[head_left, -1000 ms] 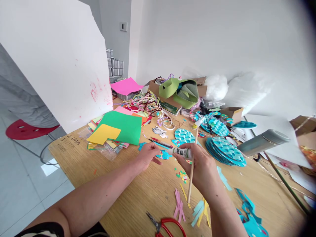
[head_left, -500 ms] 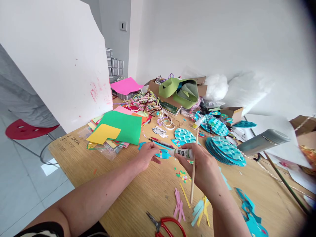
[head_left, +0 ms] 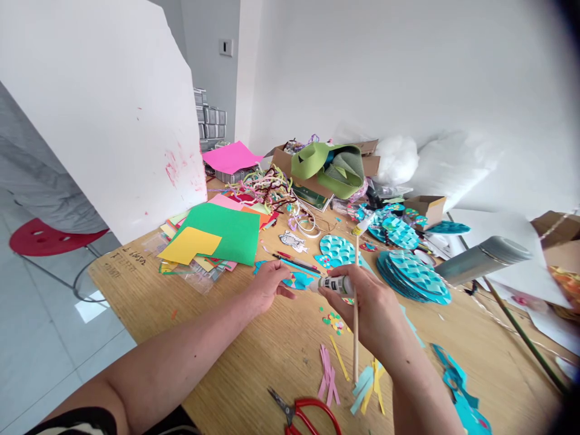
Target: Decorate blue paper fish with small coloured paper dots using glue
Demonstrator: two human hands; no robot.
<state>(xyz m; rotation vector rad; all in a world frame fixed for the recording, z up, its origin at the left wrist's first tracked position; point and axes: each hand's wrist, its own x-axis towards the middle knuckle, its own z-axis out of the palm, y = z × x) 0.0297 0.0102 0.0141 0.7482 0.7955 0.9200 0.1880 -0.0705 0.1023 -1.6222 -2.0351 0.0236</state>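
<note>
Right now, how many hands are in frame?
2. The left hand is at the blue paper cutout; the right hand holds the white bottle and a wooden stick. No others show.

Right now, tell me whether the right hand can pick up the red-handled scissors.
Probably not: the right hand grips a white bottle and a wooden stick, so it looks too occupied. The way itself seems free, with loose paper strips lying near the red-handled scissors.
</note>
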